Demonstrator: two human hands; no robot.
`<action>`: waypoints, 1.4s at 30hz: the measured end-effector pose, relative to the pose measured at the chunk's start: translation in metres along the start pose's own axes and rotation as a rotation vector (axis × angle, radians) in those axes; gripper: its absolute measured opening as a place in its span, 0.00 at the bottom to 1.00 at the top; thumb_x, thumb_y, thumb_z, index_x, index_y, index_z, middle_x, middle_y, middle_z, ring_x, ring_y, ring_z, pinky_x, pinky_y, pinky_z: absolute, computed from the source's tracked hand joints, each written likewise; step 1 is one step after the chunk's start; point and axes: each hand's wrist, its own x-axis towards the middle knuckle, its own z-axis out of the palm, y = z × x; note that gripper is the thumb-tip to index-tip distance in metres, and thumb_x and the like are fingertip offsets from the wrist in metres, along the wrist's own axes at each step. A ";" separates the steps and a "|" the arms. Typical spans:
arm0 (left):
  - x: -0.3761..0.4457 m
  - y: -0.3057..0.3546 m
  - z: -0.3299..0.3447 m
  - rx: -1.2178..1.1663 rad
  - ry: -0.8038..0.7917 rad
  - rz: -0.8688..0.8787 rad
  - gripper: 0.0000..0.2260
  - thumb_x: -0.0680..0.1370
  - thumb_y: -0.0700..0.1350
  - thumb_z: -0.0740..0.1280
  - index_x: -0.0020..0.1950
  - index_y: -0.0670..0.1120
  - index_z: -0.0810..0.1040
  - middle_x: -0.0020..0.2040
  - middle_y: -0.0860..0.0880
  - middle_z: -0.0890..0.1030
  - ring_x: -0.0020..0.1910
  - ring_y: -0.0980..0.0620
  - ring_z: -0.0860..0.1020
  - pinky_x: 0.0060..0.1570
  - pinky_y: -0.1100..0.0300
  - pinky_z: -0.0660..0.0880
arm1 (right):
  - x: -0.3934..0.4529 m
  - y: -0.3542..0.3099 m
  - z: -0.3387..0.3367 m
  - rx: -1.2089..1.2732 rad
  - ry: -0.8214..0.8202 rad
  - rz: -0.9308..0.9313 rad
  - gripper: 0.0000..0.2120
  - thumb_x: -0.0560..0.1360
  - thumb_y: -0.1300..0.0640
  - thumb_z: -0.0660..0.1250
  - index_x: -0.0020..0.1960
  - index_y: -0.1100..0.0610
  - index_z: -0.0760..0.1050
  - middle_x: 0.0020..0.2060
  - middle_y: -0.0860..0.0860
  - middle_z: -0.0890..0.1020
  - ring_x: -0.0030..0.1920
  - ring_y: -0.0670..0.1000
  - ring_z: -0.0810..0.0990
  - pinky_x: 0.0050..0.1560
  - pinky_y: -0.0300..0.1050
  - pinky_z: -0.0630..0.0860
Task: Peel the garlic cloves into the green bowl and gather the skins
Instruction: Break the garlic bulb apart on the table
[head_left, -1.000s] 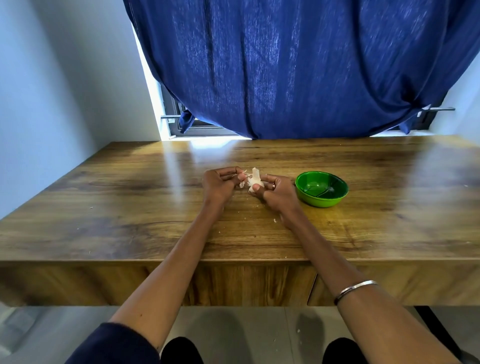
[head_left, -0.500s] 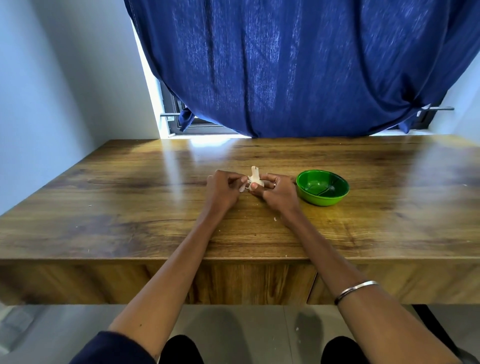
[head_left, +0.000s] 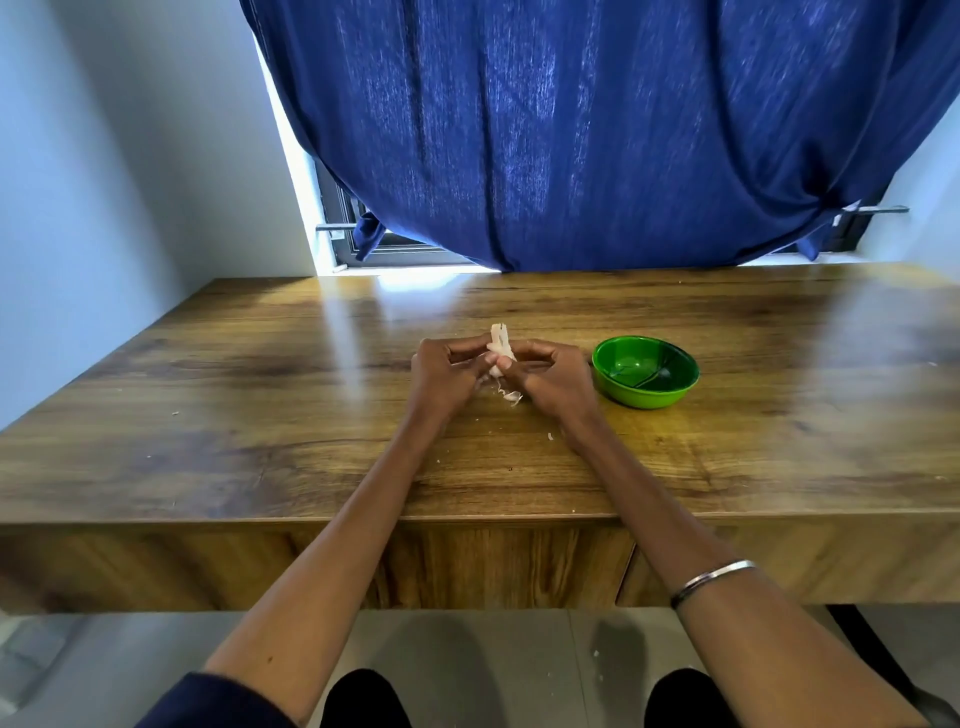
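In the head view, one wooden table (head_left: 260, 415) with a glossy, streaked brown grain fills the middle. On it stands one green bowl (head_left: 645, 370), round, smooth and shiny like plastic; what lies inside it I cannot tell. It stands just beside the right hand.

There are two hands, both over the middle of the table. The left hand (head_left: 444, 371) has its fingers curled and pinches the garlic (head_left: 500, 349) with thumb and fingertips. The right hand (head_left: 555, 376) is also curled and grips the same garlic from the other side. The garlic is one small white piece, with thin papery skin that stands up above the fingers. So the task's thing is between the two hands, above the table, to the left of the bowl.

Under the hands lies one curled scrap of skin (head_left: 511, 397) on the wood, pale and thin. One more small flake (head_left: 550, 437) lies near the right wrist. The right forearm wears one narrow metal bangle (head_left: 711, 581). Behind the table hangs one dark blue curtain (head_left: 571, 130) of soft folded cloth.

Compared with half a second ago, the two hands are closer together around the garlic, and the curled scrap now shows on the table below them. The bowl has stayed at its place.
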 end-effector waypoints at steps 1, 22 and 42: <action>0.000 0.000 0.000 -0.010 0.004 -0.012 0.15 0.74 0.39 0.78 0.60 0.41 0.84 0.56 0.44 0.86 0.50 0.56 0.85 0.51 0.67 0.80 | 0.000 -0.001 0.000 -0.005 0.022 -0.001 0.16 0.71 0.51 0.79 0.57 0.54 0.85 0.49 0.50 0.87 0.50 0.47 0.86 0.57 0.52 0.82; 0.005 -0.008 -0.005 -0.260 0.074 -0.157 0.13 0.72 0.35 0.78 0.56 0.42 0.86 0.51 0.45 0.87 0.52 0.48 0.86 0.56 0.46 0.83 | 0.000 0.000 0.003 -0.068 0.160 -0.049 0.04 0.75 0.56 0.75 0.47 0.56 0.84 0.39 0.51 0.87 0.40 0.50 0.86 0.48 0.56 0.84; 0.006 -0.003 -0.011 -0.379 0.293 -0.111 0.11 0.73 0.40 0.79 0.54 0.38 0.87 0.46 0.45 0.88 0.43 0.56 0.85 0.45 0.63 0.80 | -0.001 0.002 0.005 -0.427 0.016 -0.169 0.13 0.77 0.67 0.70 0.61 0.62 0.81 0.55 0.56 0.85 0.49 0.45 0.80 0.36 0.19 0.69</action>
